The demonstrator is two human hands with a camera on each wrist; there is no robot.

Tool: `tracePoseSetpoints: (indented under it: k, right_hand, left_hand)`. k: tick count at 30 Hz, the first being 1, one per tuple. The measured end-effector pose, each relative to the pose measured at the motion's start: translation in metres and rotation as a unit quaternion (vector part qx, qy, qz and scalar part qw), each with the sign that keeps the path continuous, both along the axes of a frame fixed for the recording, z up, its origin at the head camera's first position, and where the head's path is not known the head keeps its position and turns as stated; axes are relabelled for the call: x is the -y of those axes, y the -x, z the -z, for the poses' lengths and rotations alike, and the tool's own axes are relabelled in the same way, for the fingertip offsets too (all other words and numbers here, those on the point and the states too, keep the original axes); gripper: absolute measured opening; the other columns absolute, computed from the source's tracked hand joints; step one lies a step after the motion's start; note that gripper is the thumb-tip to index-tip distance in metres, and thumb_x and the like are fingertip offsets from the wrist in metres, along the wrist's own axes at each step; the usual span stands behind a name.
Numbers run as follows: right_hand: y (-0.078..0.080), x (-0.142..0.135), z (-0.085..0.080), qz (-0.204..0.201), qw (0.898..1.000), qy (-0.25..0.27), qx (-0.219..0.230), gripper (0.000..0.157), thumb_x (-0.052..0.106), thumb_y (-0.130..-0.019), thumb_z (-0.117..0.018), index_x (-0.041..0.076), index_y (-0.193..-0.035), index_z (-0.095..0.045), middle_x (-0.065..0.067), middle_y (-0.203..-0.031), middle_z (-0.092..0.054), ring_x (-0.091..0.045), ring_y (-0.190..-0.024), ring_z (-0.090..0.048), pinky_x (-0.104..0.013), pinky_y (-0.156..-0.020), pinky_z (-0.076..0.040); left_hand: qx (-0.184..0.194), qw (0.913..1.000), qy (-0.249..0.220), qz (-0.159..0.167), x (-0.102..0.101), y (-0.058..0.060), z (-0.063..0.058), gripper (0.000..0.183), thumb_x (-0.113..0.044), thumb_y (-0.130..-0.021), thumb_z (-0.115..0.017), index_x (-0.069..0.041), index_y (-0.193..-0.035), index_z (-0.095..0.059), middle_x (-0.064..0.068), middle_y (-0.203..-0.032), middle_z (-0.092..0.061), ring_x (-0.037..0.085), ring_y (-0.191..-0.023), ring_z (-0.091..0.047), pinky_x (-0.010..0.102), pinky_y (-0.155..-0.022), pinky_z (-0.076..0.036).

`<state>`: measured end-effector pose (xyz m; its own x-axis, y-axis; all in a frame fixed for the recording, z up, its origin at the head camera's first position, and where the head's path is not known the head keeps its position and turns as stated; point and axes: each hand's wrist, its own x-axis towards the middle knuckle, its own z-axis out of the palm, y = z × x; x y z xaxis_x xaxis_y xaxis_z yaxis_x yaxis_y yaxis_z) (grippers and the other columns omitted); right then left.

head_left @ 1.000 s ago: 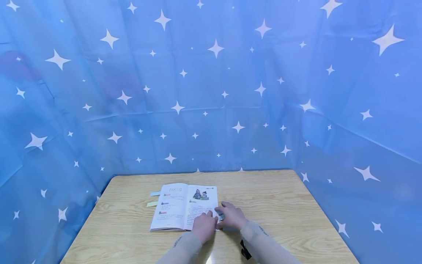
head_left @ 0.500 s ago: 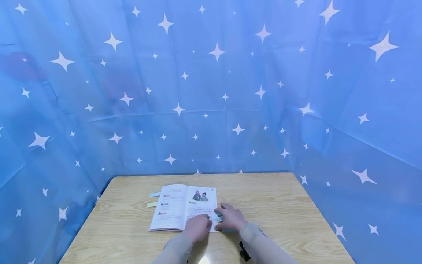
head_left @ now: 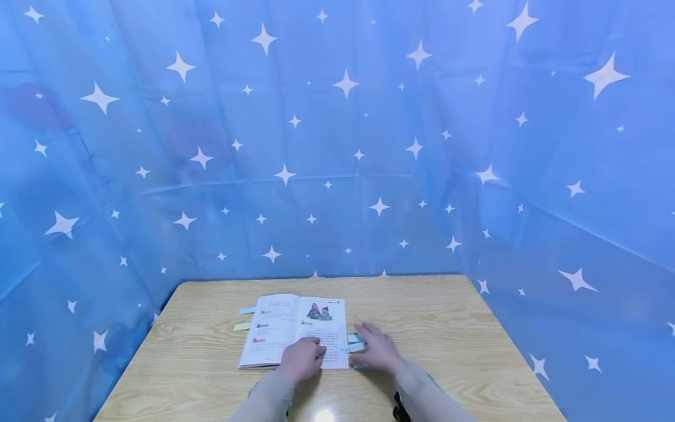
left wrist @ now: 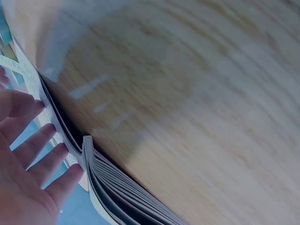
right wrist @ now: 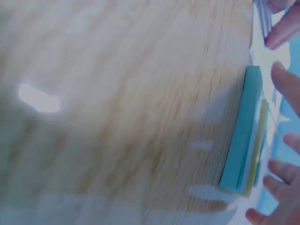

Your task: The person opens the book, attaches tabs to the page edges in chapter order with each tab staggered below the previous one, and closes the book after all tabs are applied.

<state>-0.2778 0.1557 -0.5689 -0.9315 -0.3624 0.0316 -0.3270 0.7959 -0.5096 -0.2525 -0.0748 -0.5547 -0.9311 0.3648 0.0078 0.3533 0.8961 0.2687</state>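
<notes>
An open book (head_left: 274, 337) lies on the table with printed text on both pages and a picture on the right one. My left hand (head_left: 302, 357) rests with its fingers on the lower right page, near the fold. At the book's right edge, pale blue paper strips (head_left: 353, 347) stick out, one bearing handwriting. My right hand (head_left: 382, 349) is beside them, its fingers spread, with nothing pinched between them. Below that hand, the right wrist view shows a stack of teal and yellow sticky strips (right wrist: 241, 136) lying along the book's edge.
A blue tab (head_left: 248, 310) and a yellow tab (head_left: 242, 326) project from the book's left edge. Something small and black (head_left: 401, 409) shows by the right sleeve. Behind the wooden table (head_left: 448, 328) hangs a blue curtain (head_left: 337, 140) with white stars.
My left hand has slid left across the right page, away from its outer edge. The right hand has drawn slightly right, and the strips at the page edge now show more.
</notes>
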Motion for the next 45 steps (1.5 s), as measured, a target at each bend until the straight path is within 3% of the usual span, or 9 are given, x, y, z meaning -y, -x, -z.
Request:
tracePoseSetpoints:
  k: [4, 8, 15, 23, 28, 34, 42, 45]
  right_hand:
    - [-0.016, 0.000, -0.006, -0.004, 0.999, -0.001, -0.051, 0.070, 0.040, -0.083, -0.073, 0.003, -0.139, -0.050, -0.025, -0.143, -0.043, -0.043, -0.130, -0.041, -0.068, -0.101, -0.031]
    - [-0.040, 0.009, -0.007, -0.040, 0.994, -0.016, -0.097, 0.064, 0.040, -0.085, -0.071, 0.004, -0.134, -0.055, -0.024, -0.141, -0.046, -0.042, -0.126, -0.046, -0.069, -0.098, -0.034]
    - [-0.069, 0.034, -0.002, -0.103, 0.985, -0.101, -0.092, 0.070, 0.057, -0.087, -0.060, 0.007, -0.135, -0.056, -0.014, -0.144, -0.047, -0.031, -0.133, -0.042, -0.066, -0.102, -0.033]
    - [-0.068, 0.048, 0.008, -0.100, 0.983, -0.149, -0.028, 0.081, 0.069, -0.088, -0.048, 0.008, -0.140, -0.051, -0.009, -0.148, -0.044, -0.027, -0.137, -0.038, -0.066, -0.105, -0.028]
    - [-0.066, 0.050, 0.007, -0.104, 0.982, -0.157, -0.015, 0.082, 0.070, -0.088, -0.047, 0.007, -0.141, -0.050, -0.007, -0.149, -0.043, -0.025, -0.137, -0.038, -0.064, -0.107, -0.027]
    - [-0.063, 0.049, 0.003, -0.105, 0.981, -0.162, -0.008, 0.079, 0.067, -0.087, -0.051, 0.008, -0.140, -0.052, -0.008, -0.147, -0.046, -0.025, -0.136, -0.040, -0.065, -0.108, -0.025]
    - [-0.063, 0.045, 0.002, -0.099, 0.984, -0.149, 0.019, 0.078, 0.066, -0.087, -0.053, 0.008, -0.139, -0.053, -0.008, -0.146, -0.046, -0.025, -0.136, -0.039, -0.066, -0.108, -0.024]
    - [-0.063, 0.044, 0.001, -0.104, 0.985, -0.137, 0.013, 0.076, 0.063, -0.088, -0.055, 0.007, -0.138, -0.053, -0.009, -0.146, -0.047, -0.025, -0.136, -0.040, -0.066, -0.107, -0.024]
  left_hand:
    - [-0.008, 1.0000, 0.001, -0.005, 0.005, -0.001, 0.001, 0.025, -0.020, -0.088, -0.064, -0.018, -0.111, -0.074, 0.006, -0.124, -0.064, 0.028, -0.116, -0.058, 0.046, -0.092, -0.050]
    - [-0.012, 0.9999, 0.000, -0.010, 0.009, -0.002, 0.002, 0.026, -0.022, -0.089, -0.064, -0.019, -0.112, -0.074, 0.007, -0.125, -0.064, 0.029, -0.117, -0.057, 0.046, -0.093, -0.049]
    - [-0.003, 0.9997, -0.014, -0.020, 0.012, -0.002, 0.002, 0.027, -0.020, -0.088, -0.066, -0.018, -0.113, -0.073, 0.008, -0.128, -0.062, 0.030, -0.121, -0.054, 0.049, -0.098, -0.046]
    - [-0.001, 0.9993, -0.025, -0.026, 0.015, -0.002, 0.003, 0.028, -0.018, -0.088, -0.064, -0.016, -0.114, -0.072, 0.008, -0.129, -0.061, 0.030, -0.121, -0.054, 0.049, -0.099, -0.045]
    - [-0.010, 0.9980, -0.049, -0.040, 0.022, -0.005, 0.001, 0.026, -0.016, -0.087, -0.064, -0.013, -0.112, -0.073, 0.011, -0.127, -0.062, 0.032, -0.119, -0.055, 0.051, -0.098, -0.045]
    - [-0.055, 0.9951, -0.068, -0.047, 0.044, -0.008, -0.008, 0.028, -0.013, -0.085, -0.063, -0.008, -0.110, -0.073, 0.016, -0.124, -0.062, 0.036, -0.116, -0.057, 0.053, -0.093, -0.048]
    - [-0.028, 0.9886, -0.093, -0.115, 0.076, -0.006, -0.014, 0.035, -0.019, -0.089, -0.062, -0.007, -0.122, -0.067, 0.019, -0.132, -0.057, 0.039, -0.124, -0.050, 0.059, -0.100, -0.040]
    - [-0.035, 0.9902, -0.081, -0.108, 0.087, -0.009, -0.013, 0.044, -0.027, -0.088, -0.067, -0.007, -0.127, -0.063, 0.019, -0.134, -0.055, 0.039, -0.125, -0.049, 0.060, -0.101, -0.039]
